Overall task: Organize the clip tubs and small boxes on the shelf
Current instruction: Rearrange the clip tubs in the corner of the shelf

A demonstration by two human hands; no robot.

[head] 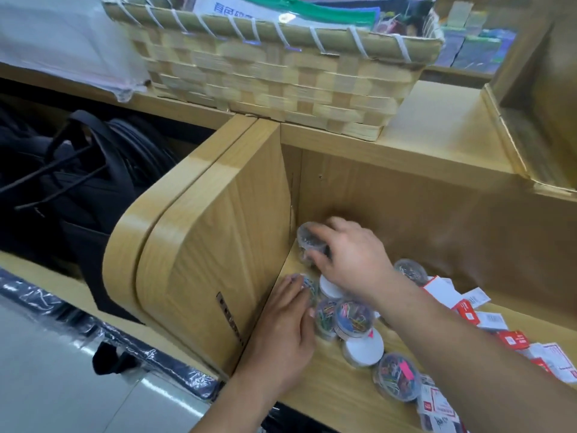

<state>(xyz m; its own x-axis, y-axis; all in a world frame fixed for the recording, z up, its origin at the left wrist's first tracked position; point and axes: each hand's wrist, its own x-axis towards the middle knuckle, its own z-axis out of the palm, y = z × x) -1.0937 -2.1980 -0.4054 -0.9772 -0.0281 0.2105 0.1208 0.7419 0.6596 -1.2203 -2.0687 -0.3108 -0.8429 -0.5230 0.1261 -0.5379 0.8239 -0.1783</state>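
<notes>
Right hand point(346, 257): I saw fingers curled over corner tub point(307, 239), gripping it from above. Corner tub sat at back left of shelf point(327, 389), close to divider point(224, 245), under fingertips, ahead of palm. Left hand point(287, 323): I noted fingers near straight, hand relaxed, tips resting on colour tub point(309, 284). Colour tub lay beside divider, at left fingertips. More tubs point(352, 317) clustered between the two forearms. Boxes point(468, 307) lay scattered right of right forearm, apart from both hands.
</notes>
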